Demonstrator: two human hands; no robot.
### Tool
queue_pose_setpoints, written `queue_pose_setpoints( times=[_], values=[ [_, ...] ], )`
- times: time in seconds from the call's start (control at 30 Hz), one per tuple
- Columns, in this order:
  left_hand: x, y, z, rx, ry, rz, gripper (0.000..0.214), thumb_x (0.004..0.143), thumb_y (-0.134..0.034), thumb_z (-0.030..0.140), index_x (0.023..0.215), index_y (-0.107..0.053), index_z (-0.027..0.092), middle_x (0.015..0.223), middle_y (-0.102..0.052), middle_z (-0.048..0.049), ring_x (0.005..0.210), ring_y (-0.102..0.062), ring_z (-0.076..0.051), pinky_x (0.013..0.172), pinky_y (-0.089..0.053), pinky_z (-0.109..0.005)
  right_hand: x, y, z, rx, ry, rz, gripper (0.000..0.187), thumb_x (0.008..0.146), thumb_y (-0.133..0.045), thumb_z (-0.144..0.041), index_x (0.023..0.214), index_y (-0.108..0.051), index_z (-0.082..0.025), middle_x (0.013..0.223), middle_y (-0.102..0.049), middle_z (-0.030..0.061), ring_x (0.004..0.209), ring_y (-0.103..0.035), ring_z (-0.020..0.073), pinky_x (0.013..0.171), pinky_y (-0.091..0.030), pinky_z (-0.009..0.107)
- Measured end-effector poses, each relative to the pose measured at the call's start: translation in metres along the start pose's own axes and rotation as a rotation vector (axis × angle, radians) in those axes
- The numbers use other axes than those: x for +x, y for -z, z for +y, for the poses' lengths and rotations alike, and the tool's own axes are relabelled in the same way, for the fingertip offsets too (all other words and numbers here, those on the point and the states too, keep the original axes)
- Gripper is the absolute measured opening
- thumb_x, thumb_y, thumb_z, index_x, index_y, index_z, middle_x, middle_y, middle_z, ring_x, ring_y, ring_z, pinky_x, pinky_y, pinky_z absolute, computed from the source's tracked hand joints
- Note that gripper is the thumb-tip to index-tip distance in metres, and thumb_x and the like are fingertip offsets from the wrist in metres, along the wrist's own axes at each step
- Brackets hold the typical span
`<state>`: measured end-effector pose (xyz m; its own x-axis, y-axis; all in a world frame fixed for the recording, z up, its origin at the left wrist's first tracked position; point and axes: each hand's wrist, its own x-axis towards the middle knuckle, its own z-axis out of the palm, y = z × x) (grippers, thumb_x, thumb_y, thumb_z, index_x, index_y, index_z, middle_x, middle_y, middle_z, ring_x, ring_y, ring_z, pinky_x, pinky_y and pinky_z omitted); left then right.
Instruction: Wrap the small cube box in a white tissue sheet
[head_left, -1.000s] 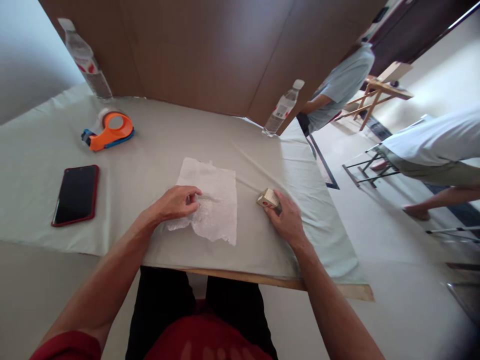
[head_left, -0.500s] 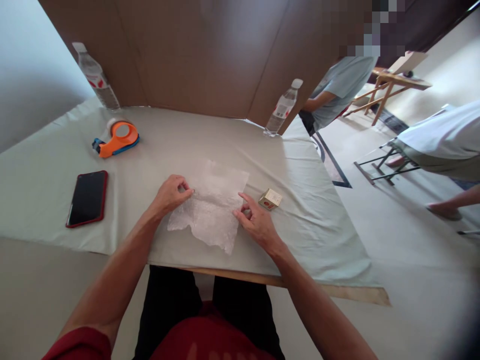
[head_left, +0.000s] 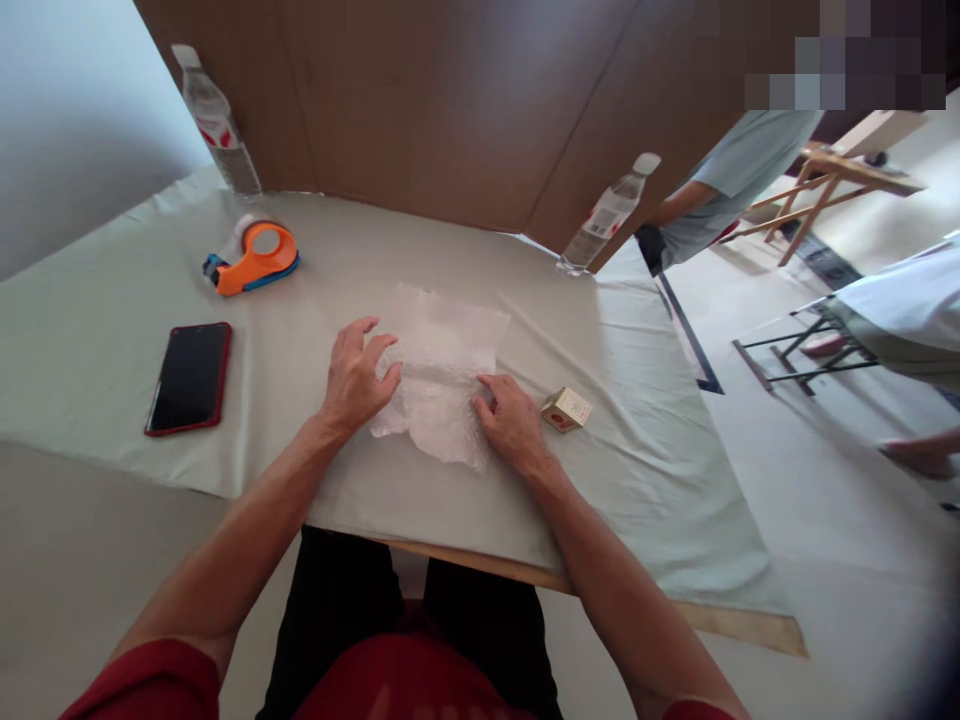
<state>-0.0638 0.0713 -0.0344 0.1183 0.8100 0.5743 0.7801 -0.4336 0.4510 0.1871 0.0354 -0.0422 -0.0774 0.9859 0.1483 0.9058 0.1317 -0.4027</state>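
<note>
A crinkled, see-through sheet of bubble wrap [head_left: 442, 400] lies spread on the cloth in front of me. At its left edge is my left hand [head_left: 355, 380], fingers apart and curved, with nothing between them. My right hand [head_left: 513, 420] rests on the sheet's right edge, index finger and thumb apart; its other fingers are partly tucked out of sight. Just to the right of that hand stands a small cream-coloured box [head_left: 567, 410] with a red mark on one side.
A pale green cloth [head_left: 637, 480] covers the table. To the left lie a phone [head_left: 189, 379] and an orange tape dispenser [head_left: 259, 262]. Two water bottles [head_left: 219, 125] stand against an upright cardboard panel [head_left: 435, 110]. Beyond it, at right, are two people [head_left: 757, 170] and a stool [head_left: 806, 340].
My left hand has let go of the bubble wrap's left edge and spread its fingers. The right hand stays at the right edge. The whole view has shifted slightly.
</note>
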Motion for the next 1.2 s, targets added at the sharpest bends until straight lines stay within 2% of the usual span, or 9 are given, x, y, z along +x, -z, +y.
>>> queue_pose_setpoints(
  times=[0.07, 0.17, 0.33, 0.47, 0.53, 0.63, 0.8, 0.97, 1.2],
  values=[
    [-0.002, 0.001, 0.006, -0.024, -0.141, -0.019, 0.022, 0.085, -0.062, 0.023, 0.106, -0.069, 0.020, 0.135, -0.059, -0.0127, 0.131, -0.051, -0.030, 0.110, -0.042, -0.050, -0.001, -0.001, -0.003, -0.035, -0.002, -0.011, 0.038, 0.092, -0.052, -0.025, 0.126, -0.066, -0.018, 0.120, -0.069, 0.0143, 0.098, -0.069, 0.0282, 0.084, -0.055, 0.042],
    [-0.007, -0.001, 0.009, -0.110, -0.306, -0.256, 0.022, 0.087, -0.064, 0.029, 0.106, -0.070, 0.021, 0.130, -0.065, -0.0114, 0.133, -0.052, -0.029, 0.112, -0.041, -0.048, -0.002, 0.001, -0.005, -0.070, 0.002, -0.033, 0.038, 0.092, -0.051, -0.023, 0.127, -0.066, -0.019, 0.119, -0.068, 0.0137, 0.100, -0.068, 0.0283, 0.083, -0.055, 0.041],
    [-0.010, -0.008, 0.006, -0.052, -0.281, -0.650, 0.064, 0.075, -0.076, 0.050, 0.128, -0.064, 0.018, 0.144, -0.057, -0.0181, 0.135, -0.051, -0.036, 0.114, -0.039, -0.052, -0.014, 0.025, 0.002, -0.013, 0.085, 0.097, 0.041, 0.091, -0.053, -0.028, 0.129, -0.064, -0.019, 0.121, -0.066, 0.0146, 0.103, -0.067, 0.0272, 0.087, -0.055, 0.042],
    [-0.007, -0.005, 0.008, -0.041, -0.246, -0.713, 0.077, 0.072, -0.078, 0.054, 0.136, -0.058, 0.017, 0.150, -0.050, -0.0186, 0.140, -0.045, -0.037, 0.118, -0.032, -0.052, -0.033, 0.055, 0.042, -0.111, 0.117, 0.265, 0.047, 0.086, -0.061, -0.037, 0.130, -0.061, -0.020, 0.135, -0.061, 0.0166, 0.122, -0.058, 0.0335, 0.100, -0.048, 0.051],
    [-0.006, -0.004, 0.009, -0.059, -0.232, -0.723, 0.082, 0.071, -0.079, 0.054, 0.140, -0.054, 0.018, 0.152, -0.048, -0.0188, 0.141, -0.043, -0.038, 0.118, -0.030, -0.053, -0.040, 0.064, 0.068, -0.209, -0.011, 0.235, 0.057, 0.081, -0.065, -0.041, 0.133, -0.057, -0.017, 0.140, -0.057, 0.0204, 0.123, -0.057, 0.0395, 0.097, -0.046, 0.058],
    [-0.006, -0.005, 0.007, -0.102, -0.219, -0.724, 0.092, 0.070, -0.079, 0.054, 0.147, -0.045, 0.018, 0.152, -0.048, -0.0188, 0.141, -0.043, -0.038, 0.118, -0.029, -0.052, -0.048, 0.073, 0.090, -0.155, -0.150, 0.086, 0.049, 0.079, -0.066, -0.043, 0.119, -0.063, -0.015, 0.112, -0.071, 0.0192, 0.098, -0.066, 0.0360, 0.085, -0.052, 0.053],
    [-0.007, -0.009, 0.004, -0.169, -0.220, -0.704, 0.105, 0.067, -0.080, 0.055, 0.153, -0.033, 0.018, 0.152, -0.046, -0.0209, 0.141, -0.043, -0.039, 0.117, -0.029, -0.053, -0.046, 0.081, 0.043, 0.242, 0.012, 0.103, 0.044, 0.081, -0.069, -0.047, 0.115, -0.064, -0.020, 0.095, -0.074, 0.0083, 0.080, -0.067, 0.0227, 0.075, -0.054, 0.037],
    [-0.004, -0.007, 0.002, -0.215, -0.141, -0.687, 0.108, 0.065, -0.079, 0.046, 0.155, -0.029, 0.015, 0.153, -0.045, -0.0225, 0.143, -0.041, -0.040, 0.119, -0.028, -0.055, -0.010, 0.046, -0.025, 0.417, 0.228, -0.008, 0.045, 0.079, -0.071, -0.035, 0.121, -0.063, -0.020, 0.109, -0.073, 0.0080, 0.090, -0.067, 0.0206, 0.081, -0.054, 0.034],
    [0.007, 0.007, -0.012, -0.528, 0.092, -0.741, 0.081, 0.071, -0.049, 0.013, 0.152, -0.037, 0.016, 0.145, -0.058, -0.0146, 0.134, -0.055, -0.026, 0.113, -0.042, -0.044, 0.023, -0.017, -0.024, 0.290, 0.314, -0.140, 0.048, 0.076, -0.070, -0.027, 0.123, -0.062, -0.019, 0.123, -0.071, 0.0122, 0.108, -0.064, 0.0273, 0.097, -0.048, 0.043]
  ],
)
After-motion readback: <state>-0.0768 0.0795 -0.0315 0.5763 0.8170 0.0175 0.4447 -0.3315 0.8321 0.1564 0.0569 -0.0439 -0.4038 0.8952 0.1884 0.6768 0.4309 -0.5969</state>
